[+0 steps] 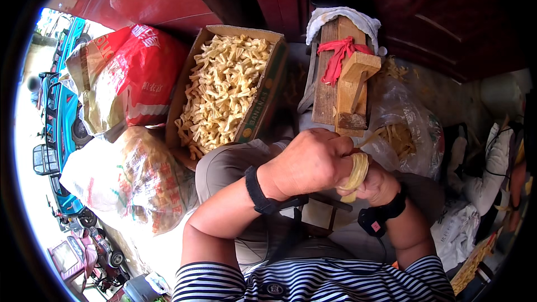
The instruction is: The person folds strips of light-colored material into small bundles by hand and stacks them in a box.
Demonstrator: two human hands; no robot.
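Both my hands meet over my lap, in front of a wooden bench-like device [325, 105] that has a red cloth strip [342, 56] tied round it. My left hand [312, 161] is closed on a pale yellow flat strip [356, 172], which loops over the fingers. My right hand [375, 184] grips the same strip from the other side; its fingertips are partly hidden. Beyond my left arm, a cardboard banana box [264, 100] holds many pale yellow knotted pieces [228, 88]. A clear plastic bag [419, 113] with loose yellowish strips [398, 138] lies at the right of the device.
A red plastic sack [155, 75] and a filled translucent bag [147, 184] stand left of the box. A white cloth [344, 12] covers the device's far end. White bags [457, 226] and gloves [482, 176] lie at the right. Blue vehicles [67, 134] stand outside at the far left.
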